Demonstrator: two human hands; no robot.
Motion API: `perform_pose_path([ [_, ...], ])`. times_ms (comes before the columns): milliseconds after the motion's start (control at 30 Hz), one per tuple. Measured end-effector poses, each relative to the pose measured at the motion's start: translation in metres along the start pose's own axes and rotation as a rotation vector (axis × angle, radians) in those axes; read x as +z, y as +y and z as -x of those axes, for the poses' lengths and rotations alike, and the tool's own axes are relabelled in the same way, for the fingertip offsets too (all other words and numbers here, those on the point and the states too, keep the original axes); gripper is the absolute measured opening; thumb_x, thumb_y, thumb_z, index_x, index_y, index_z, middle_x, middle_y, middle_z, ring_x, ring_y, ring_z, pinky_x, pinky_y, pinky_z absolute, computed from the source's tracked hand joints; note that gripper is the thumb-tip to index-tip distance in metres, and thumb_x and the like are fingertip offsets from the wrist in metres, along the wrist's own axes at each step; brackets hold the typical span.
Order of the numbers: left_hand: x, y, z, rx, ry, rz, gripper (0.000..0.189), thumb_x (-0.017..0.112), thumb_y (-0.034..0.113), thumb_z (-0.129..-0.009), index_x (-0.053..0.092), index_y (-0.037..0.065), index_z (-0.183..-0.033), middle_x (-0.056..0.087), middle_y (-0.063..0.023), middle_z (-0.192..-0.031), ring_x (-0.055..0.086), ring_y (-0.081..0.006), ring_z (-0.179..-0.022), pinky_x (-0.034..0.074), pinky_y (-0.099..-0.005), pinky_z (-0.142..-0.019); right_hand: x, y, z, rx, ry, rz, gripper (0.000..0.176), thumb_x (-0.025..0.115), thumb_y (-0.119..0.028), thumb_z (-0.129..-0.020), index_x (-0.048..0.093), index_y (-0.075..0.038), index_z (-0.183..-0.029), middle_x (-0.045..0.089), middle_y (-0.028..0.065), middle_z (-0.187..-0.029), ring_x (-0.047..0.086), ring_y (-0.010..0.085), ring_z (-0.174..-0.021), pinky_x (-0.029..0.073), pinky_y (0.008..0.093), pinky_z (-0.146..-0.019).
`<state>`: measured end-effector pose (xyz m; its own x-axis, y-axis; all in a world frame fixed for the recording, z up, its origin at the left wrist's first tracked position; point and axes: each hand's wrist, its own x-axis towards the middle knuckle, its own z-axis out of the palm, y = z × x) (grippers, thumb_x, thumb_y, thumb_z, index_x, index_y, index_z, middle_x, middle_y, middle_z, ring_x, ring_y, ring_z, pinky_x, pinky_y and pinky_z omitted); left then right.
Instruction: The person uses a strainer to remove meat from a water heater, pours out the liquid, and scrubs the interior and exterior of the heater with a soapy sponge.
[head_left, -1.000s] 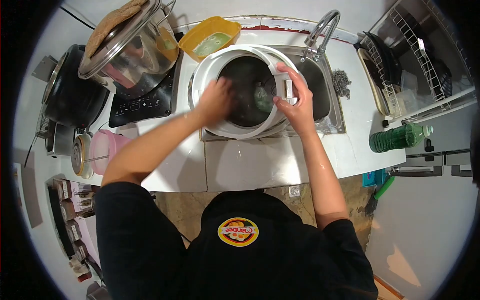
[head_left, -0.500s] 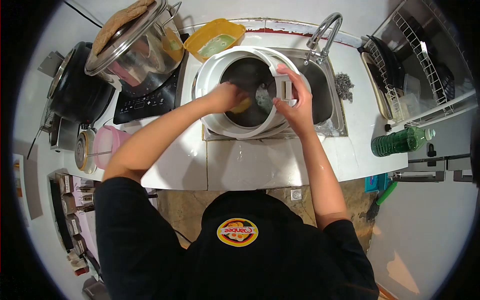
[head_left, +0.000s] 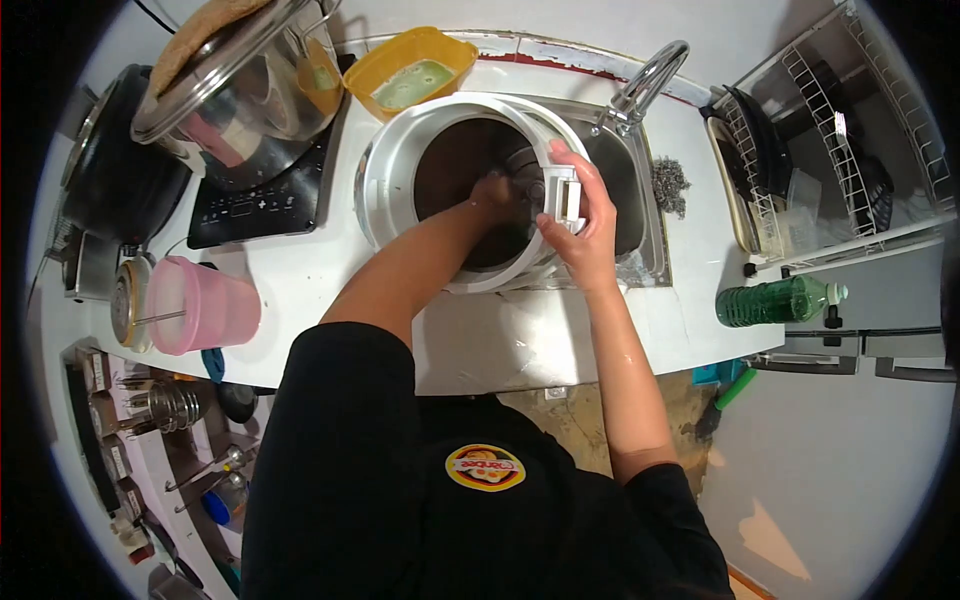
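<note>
A round white pot-like container (head_left: 393,172) with a dark interior lies tilted over the sink (head_left: 628,165), its opening facing me. My right hand (head_left: 587,228) grips its rim at the rectangular latch-like fitting, thumb on the near side and fingers over the far side. Deep inside the opening is my left hand (head_left: 492,195), fingers curled against the inner wall. A yellow sponge showed under that hand a moment ago; now the hand and shadow hide it. Behind the container stands a yellow tub (head_left: 388,70) with greenish soapy liquid.
The faucet (head_left: 642,90) arches over the sink's back edge. A steel wool scrubber (head_left: 668,187) and a green bottle (head_left: 770,303) lie at right, near a dish rack (head_left: 815,245). On the left are a pink container (head_left: 225,305), a cooktop (head_left: 258,208) and a large steel pot (head_left: 262,125).
My left hand has gone deeper into the container and to the right, and the yellow sponge has dropped from sight. My right hand keeps its hold on the rim. The camera view has shifted.
</note>
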<state>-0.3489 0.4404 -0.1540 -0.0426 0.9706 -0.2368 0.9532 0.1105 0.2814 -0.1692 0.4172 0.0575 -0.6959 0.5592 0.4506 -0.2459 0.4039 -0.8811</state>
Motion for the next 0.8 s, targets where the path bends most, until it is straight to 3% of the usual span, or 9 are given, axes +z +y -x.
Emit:
perform_pose_path([
  [33, 0.005, 0.014, -0.007, 0.008, -0.059, -0.057, 0.035, 0.05, 0.033, -0.086, 0.065, 0.006, -0.103, 0.062, -0.0205, -0.109, 0.06, -0.0333, -0.102, 0.047, -0.0411, -0.088, 0.0, -0.002, 0.0, 0.017, -0.013, 0.002, 0.061, 0.064, -0.003, -0.062, 0.051, -0.004, -0.122, 0.047, 0.0143, -0.133, 0.044, 0.0252, -0.126, 0.033, 0.0348, -0.103],
  [100, 0.015, 0.052, -0.026, 0.215, 0.341, 0.708, 0.032, 0.053, 0.03, -0.086, 0.063, 0.006, -0.105, 0.063, -0.0194, -0.106, 0.061, -0.0338, -0.098, 0.048, -0.0396, -0.086, -0.001, 0.0, 0.0, 0.021, -0.016, -0.014, 0.062, 0.063, -0.007, -0.061, 0.049, -0.002, -0.122, 0.045, 0.0172, -0.134, 0.041, 0.0266, -0.128, 0.028, 0.0362, -0.107],
  [200, 0.007, 0.043, -0.047, 0.234, 0.557, 1.106, 0.029, 0.054, 0.026, -0.086, 0.062, 0.009, -0.107, 0.064, -0.0154, -0.105, 0.06, -0.0317, -0.1, 0.046, -0.038, -0.087, -0.001, 0.0, -0.001, 0.032, -0.011, -0.032, 0.062, 0.06, -0.005, -0.059, 0.05, -0.002, -0.12, 0.045, 0.0181, -0.134, 0.041, 0.0265, -0.128, 0.028, 0.0354, -0.106],
  [300, 0.013, 0.0, -0.042, 0.017, 0.706, 0.939, 0.024, 0.054, 0.023, -0.085, 0.065, 0.01, -0.102, 0.065, -0.0126, -0.099, 0.063, -0.0276, -0.09, 0.049, -0.0372, -0.079, 0.001, -0.006, 0.0, 0.067, -0.004, -0.01, 0.062, 0.058, -0.006, -0.058, 0.05, -0.002, -0.12, 0.045, 0.0186, -0.134, 0.041, 0.0257, -0.126, 0.027, 0.0341, -0.105],
  [400, 0.008, -0.022, -0.057, -0.202, 0.409, 0.893, 0.034, 0.045, 0.022, -0.094, 0.056, 0.006, -0.121, 0.058, -0.0126, -0.123, 0.055, -0.0203, -0.114, 0.047, -0.0328, -0.091, 0.0, 0.002, -0.003, -0.024, 0.004, -0.026, 0.058, 0.061, 0.001, -0.059, 0.054, -0.004, -0.117, 0.048, 0.0145, -0.133, 0.046, 0.0214, -0.123, 0.04, 0.0301, -0.094],
  [500, 0.015, 0.032, -0.076, 0.071, 0.568, -0.35, 0.024, 0.056, 0.019, -0.081, 0.066, 0.008, -0.1, 0.066, -0.0157, -0.101, 0.066, -0.0274, -0.088, 0.052, -0.0394, -0.075, 0.001, 0.0, -0.003, -0.016, 0.005, -0.026, 0.058, 0.062, -0.002, -0.059, 0.054, -0.003, -0.116, 0.048, 0.0152, -0.132, 0.046, 0.0245, -0.124, 0.039, 0.0314, -0.096],
  [567, 0.017, 0.059, -0.065, 0.17, 0.74, -0.544, 0.022, 0.057, 0.017, -0.08, 0.067, 0.007, -0.097, 0.067, -0.0151, -0.101, 0.067, -0.0283, -0.086, 0.053, -0.041, -0.073, 0.0, 0.002, -0.003, -0.036, 0.002, -0.015, 0.058, 0.062, -0.002, -0.06, 0.054, -0.003, -0.117, 0.048, 0.015, -0.132, 0.046, 0.0241, -0.124, 0.04, 0.0308, -0.095],
  [700, -0.008, 0.015, -0.05, 0.113, 0.296, -0.026, 0.023, 0.057, 0.018, -0.08, 0.066, 0.007, -0.098, 0.066, -0.0144, -0.103, 0.065, -0.027, -0.088, 0.052, -0.0394, -0.076, 0.0, -0.003, -0.003, 0.01, 0.007, -0.021, 0.058, 0.062, -0.002, -0.059, 0.054, -0.002, -0.117, 0.048, 0.0144, -0.131, 0.045, 0.0236, -0.125, 0.042, 0.0294, -0.092],
  [800, -0.009, 0.004, -0.029, 0.083, 0.21, -0.018, 0.023, 0.058, 0.018, -0.08, 0.066, 0.008, -0.098, 0.065, -0.0138, -0.104, 0.064, -0.026, -0.09, 0.051, -0.0382, -0.078, 0.001, 0.002, -0.003, -0.04, 0.003, -0.018, 0.058, 0.061, -0.002, -0.059, 0.054, -0.002, -0.117, 0.049, 0.0139, -0.13, 0.045, 0.023, -0.125, 0.042, 0.0284, -0.091],
])
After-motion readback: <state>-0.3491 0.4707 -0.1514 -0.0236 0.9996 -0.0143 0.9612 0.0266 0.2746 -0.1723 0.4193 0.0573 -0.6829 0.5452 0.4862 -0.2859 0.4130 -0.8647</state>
